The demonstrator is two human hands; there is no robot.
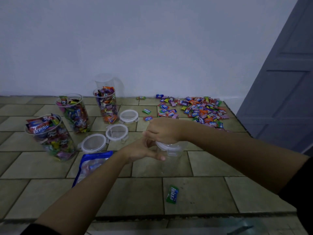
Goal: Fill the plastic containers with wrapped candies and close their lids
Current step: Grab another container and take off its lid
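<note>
An empty clear plastic container (171, 160) with its lid (169, 147) on stands at the middle of the tiled counter. My left hand (144, 150) grips its side and my right hand (162, 131) curls over the lid's rim from above. Three clear containers full of wrapped candies (50, 136) (75, 112) (106, 104) stand open at the left, with another empty container (105, 80) behind them by the wall. Three loose lids (94, 143) (116, 132) (129, 116) lie beside them. A pile of wrapped candies (198, 109) covers the counter's far right.
An opened blue candy bag (91, 164) lies under my left forearm. A green candy (172, 194) sits near the counter's front edge (186, 216). Stray candies (147, 111) lie between lids and pile. A white wall runs behind; a grey door (284, 82) stands at the right.
</note>
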